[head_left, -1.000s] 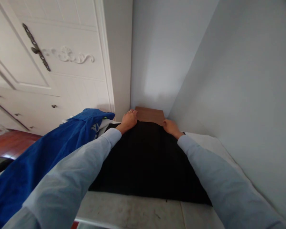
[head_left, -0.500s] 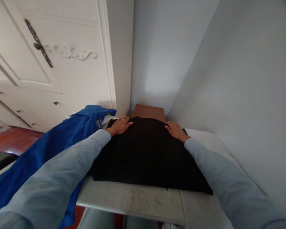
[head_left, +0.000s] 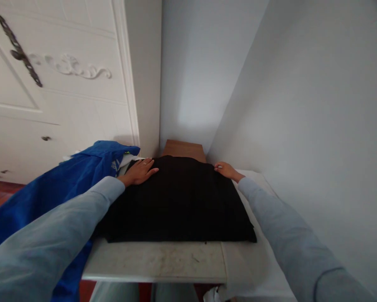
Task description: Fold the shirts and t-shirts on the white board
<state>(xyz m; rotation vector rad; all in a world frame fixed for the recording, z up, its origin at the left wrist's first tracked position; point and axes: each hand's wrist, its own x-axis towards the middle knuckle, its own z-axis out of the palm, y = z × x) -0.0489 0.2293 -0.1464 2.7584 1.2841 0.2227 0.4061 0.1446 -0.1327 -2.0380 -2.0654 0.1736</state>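
Observation:
A black cloth garment (head_left: 179, 201) lies spread over the table in front of me; its exact kind I cannot make out. My left hand (head_left: 140, 172) rests flat on its far left part, fingers stretched out, with a ring on one finger. At the far right edge, my right hand (head_left: 225, 170) pinches the black cloth between thumb and fingers. To the left, a blue garment (head_left: 90, 167) with a white logo hangs over the table's side, partly behind my left sleeve.
The white table (head_left: 157, 262) has a stained front edge, with a white cloth (head_left: 254, 268) along its right side. A brown box-like object (head_left: 184, 150) stands behind the black garment. A white wardrobe (head_left: 81, 100) rises at the left, a grey wall (head_left: 302, 105) at the right.
My right hand has gone from lying flat to pinching the cloth's far right edge, and the cloth's right side has drawn inward. My left hand has slid a little toward me. The view has turned right.

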